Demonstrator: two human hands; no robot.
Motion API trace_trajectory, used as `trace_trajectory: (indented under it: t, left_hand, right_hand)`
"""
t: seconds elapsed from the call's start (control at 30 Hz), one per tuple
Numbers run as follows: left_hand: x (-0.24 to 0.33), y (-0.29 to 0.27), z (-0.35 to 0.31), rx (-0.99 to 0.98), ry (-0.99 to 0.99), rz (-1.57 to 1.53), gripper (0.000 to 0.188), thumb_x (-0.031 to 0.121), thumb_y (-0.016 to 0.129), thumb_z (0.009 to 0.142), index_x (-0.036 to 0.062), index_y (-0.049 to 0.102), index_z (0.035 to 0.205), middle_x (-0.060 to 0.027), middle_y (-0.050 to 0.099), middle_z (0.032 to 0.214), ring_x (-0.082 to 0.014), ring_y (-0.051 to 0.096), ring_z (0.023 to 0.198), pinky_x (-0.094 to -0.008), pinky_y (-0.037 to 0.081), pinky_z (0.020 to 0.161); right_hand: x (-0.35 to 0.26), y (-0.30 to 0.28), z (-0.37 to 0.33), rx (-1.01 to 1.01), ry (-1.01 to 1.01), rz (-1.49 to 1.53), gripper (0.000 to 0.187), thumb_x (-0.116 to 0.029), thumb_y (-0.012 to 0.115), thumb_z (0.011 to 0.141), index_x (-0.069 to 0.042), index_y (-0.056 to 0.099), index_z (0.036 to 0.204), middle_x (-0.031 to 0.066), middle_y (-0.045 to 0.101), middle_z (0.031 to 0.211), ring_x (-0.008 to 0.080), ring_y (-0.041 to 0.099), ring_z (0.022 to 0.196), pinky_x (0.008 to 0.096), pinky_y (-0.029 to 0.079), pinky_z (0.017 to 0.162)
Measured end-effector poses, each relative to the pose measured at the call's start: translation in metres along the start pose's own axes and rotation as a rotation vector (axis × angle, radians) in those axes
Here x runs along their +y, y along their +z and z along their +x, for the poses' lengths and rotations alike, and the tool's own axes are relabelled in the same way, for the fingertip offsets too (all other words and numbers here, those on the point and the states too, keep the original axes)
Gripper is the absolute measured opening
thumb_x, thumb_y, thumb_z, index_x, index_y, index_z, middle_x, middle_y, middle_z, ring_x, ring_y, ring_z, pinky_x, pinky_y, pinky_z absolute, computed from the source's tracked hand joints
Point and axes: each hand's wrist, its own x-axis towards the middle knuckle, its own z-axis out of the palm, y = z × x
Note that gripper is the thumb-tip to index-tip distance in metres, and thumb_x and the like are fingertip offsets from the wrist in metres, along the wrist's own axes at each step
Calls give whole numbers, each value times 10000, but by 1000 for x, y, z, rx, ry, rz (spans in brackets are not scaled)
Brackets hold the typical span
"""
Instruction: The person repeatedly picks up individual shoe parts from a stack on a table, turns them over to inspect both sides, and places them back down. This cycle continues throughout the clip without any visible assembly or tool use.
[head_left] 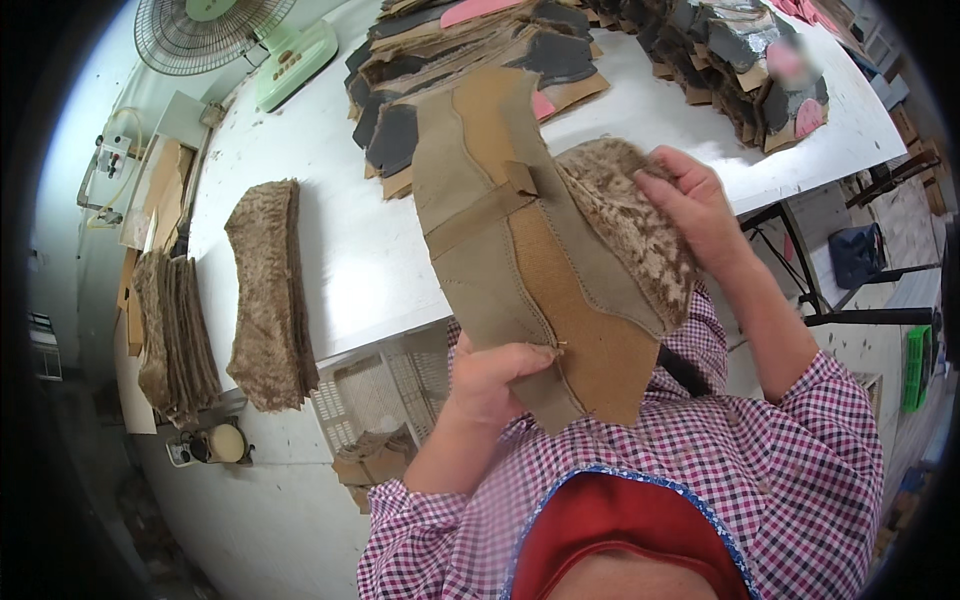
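Observation:
A long stitched panel (560,270) of olive-tan cloth with a light brown middle strip hangs before me, its lower end over my lap. A folded band crosses its upper part. Brown mottled fur (640,235) shows along its right side, turned outward. My left hand (490,375) grips the panel's lower left edge, thumb on top and the other fingers hidden behind. At the upper right, my right hand (700,205) pinches the rim of the fur between thumb and fingers.
Stacked fur pieces (265,295) lie on the white table (350,260), with another fur stack (178,335) at its left edge. Piles of dark and tan pieces (480,60) stand at the back. A green fan (300,65) sits far left; a plastic crate (375,395) is below the table.

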Motion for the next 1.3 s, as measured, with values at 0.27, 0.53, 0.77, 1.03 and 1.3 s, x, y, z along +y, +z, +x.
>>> trace_trajectory:
  t: [0.27, 0.53, 0.77, 1.03, 1.3]
  left_hand:
    - [-9, -2, 8, -105, 56, -45, 596, -89, 531, 687, -46, 463, 1277, -171, 588, 1170, -289, 603, 1056, -400, 511, 892]
    - [1, -3, 9, 20, 241, 11, 508, -121, 445, 705, -72, 503, 1207, -181, 600, 1111, -294, 621, 977, -401, 532, 847]
    - [-4, -15, 10, -85, 251, 79, 502, -95, 484, 772, -30, 470, 1270, -154, 572, 1189, -268, 590, 1077, -414, 504, 908]
    - [-6, -12, 7, -22, 239, 113, 542, -68, 463, 703, -65, 489, 1245, -172, 588, 1168, -293, 601, 1049, -410, 504, 912]
    - [-13, -12, 9, -62, 283, 147, 438, -97, 494, 794, -54, 496, 1230, -152, 577, 1183, -253, 594, 1063, -389, 501, 907]
  right_hand:
    - [50, 43, 2, -103, 192, 192, 264, -220, 598, 941, 16, 658, 1044, 16, 654, 894, 68, 558, 815, 232, 473, 751]
    - [-16, 22, -10, 294, -466, -687, 181, -135, 620, 906, -2, 629, 1028, 62, 616, 922, 143, 579, 819, 260, 475, 712]
    - [-36, 60, -49, 92, -627, -899, 232, -75, 739, 757, 13, 624, 938, 127, 609, 871, 278, 604, 756, 341, 505, 650]
    - [-48, 56, -56, -92, -301, -672, 204, -79, 732, 776, 23, 615, 910, 129, 628, 799, 235, 641, 703, 316, 514, 628]
    - [-53, 61, -64, -47, -208, -718, 157, -80, 695, 808, 23, 613, 893, 130, 640, 748, 225, 643, 641, 322, 498, 574]
